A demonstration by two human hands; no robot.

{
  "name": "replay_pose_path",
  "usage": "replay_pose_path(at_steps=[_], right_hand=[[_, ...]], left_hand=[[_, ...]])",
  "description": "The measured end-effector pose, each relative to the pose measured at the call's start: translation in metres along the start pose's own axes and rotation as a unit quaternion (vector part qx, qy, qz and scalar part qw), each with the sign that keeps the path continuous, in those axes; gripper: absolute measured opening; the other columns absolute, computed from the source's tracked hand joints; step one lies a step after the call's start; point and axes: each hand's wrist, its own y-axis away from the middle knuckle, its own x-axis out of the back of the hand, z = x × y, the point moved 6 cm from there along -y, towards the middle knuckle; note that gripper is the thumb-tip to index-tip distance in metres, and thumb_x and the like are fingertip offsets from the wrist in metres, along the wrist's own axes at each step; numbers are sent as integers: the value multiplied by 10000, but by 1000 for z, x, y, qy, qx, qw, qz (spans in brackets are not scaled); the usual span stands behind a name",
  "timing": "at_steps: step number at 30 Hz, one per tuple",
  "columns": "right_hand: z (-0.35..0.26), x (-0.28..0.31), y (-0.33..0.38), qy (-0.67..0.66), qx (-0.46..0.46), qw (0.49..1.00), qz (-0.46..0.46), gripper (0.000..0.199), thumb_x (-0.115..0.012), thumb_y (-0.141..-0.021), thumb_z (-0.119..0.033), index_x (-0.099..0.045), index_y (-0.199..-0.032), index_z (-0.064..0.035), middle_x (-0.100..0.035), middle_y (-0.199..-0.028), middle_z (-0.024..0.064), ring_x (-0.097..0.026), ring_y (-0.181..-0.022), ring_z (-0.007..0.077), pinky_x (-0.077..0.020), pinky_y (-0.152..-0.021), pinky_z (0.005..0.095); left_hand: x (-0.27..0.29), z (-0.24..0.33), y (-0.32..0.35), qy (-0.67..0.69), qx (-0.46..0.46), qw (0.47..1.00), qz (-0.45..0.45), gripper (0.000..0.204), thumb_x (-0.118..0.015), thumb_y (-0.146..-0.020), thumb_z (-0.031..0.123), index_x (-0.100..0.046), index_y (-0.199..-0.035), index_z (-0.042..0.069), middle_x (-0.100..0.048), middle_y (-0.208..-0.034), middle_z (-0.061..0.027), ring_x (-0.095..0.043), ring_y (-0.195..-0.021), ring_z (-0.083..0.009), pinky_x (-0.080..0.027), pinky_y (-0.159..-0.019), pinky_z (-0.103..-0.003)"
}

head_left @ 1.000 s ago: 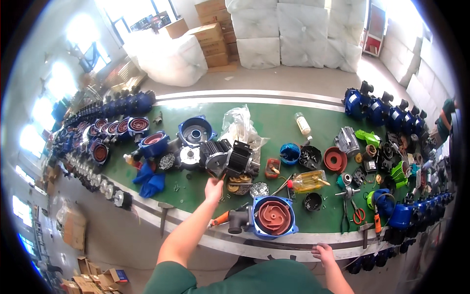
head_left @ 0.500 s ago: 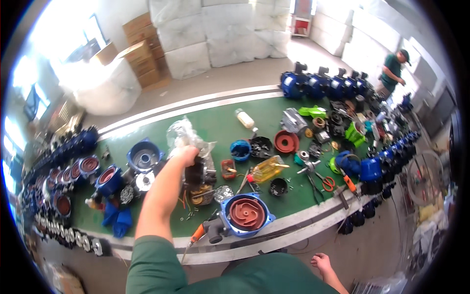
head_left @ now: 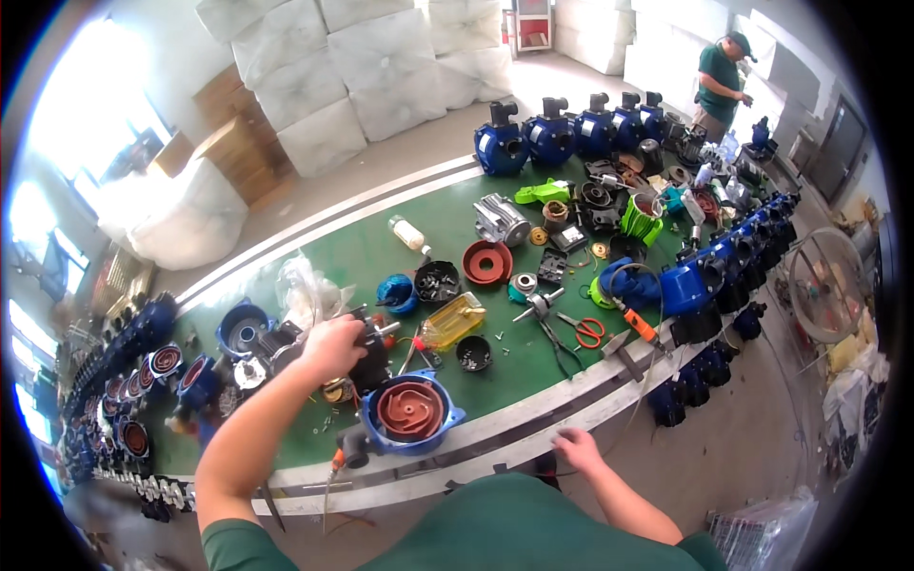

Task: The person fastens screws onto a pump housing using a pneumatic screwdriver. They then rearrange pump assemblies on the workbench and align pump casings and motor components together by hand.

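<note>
My left hand [head_left: 333,346] is closed on the top of a dark motor body [head_left: 374,365], with a short metal shaft sticking out to the right. The motor body is just behind a blue pump housing [head_left: 452,416] near the table's front edge; whether they touch is hard to tell. Inside that housing lies a reddish-brown impeller [head_left: 410,410]. Over the front edge, my right hand [head_left: 577,449] hangs with loosely bent fingers and nothing in it. A bottle of yellow liquid [head_left: 453,322] and a black cup of small parts [head_left: 473,353] lie beyond the housing.
Red-handled scissors [head_left: 589,332], pliers [head_left: 562,350], a hammer [head_left: 622,354] and an orange power screwdriver [head_left: 640,326] lie right of centre. Blue pumps [head_left: 502,139] line the far edge. More housings [head_left: 243,326] stand at left. A person [head_left: 721,84] works at the far right.
The view has swung to the right. My left hand has brought the motor body closer to the blue pump housing. My right hand has come up toward the table edge.
</note>
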Motion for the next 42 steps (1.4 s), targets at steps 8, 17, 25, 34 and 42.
replay_pose_path(at_steps=[8,17,25,34,42], right_hand=[[-136,-32,-25,-193,104,930,-296,578,-667,-947,-266,-465,-1385,51,-657,-1150,99,-639,-986,175,-521,-886,316],[-75,74,-80,161,198,963,-81,297,-825,-770,-188,-616,-866,0,-636,-767,101,-574,-674,125,-491,-631,324],[-31,43,-57,454,360,763,-287,261,-744,-817,-244,-654,-999,-80,-667,-1036,100,-653,-909,340,-543,-735,443],[-2,37,-48,431,343,763,-339,300,-731,-799,-207,-673,-1075,-104,-646,-1116,107,-646,-974,356,-542,-825,457],[-6,38,-45,424,351,761,-342,270,-729,-810,-214,-672,-1046,-95,-644,-1114,109,-644,-975,362,-539,-822,461]], left_hand=[[-72,142,-31,384,123,915,5,308,-768,-778,123,-680,-997,-74,-717,-849,-152,-668,-744,-198,-529,-713,-325],[-249,239,14,502,156,850,47,160,-755,-825,91,-695,-936,-8,-685,-837,-111,-649,-732,-182,-510,-678,-310],[-321,259,111,384,152,910,-38,129,-650,-868,141,-673,-972,69,-609,-984,-162,-604,-952,-399,-498,-817,-464],[-304,268,125,381,204,902,-15,186,-627,-867,104,-646,-1045,54,-610,-1028,-156,-619,-977,-368,-514,-835,-443],[-203,329,53,193,-32,974,112,298,-691,-804,113,-636,-1091,53,-595,-1031,-120,-598,-995,-310,-499,-824,-417]])
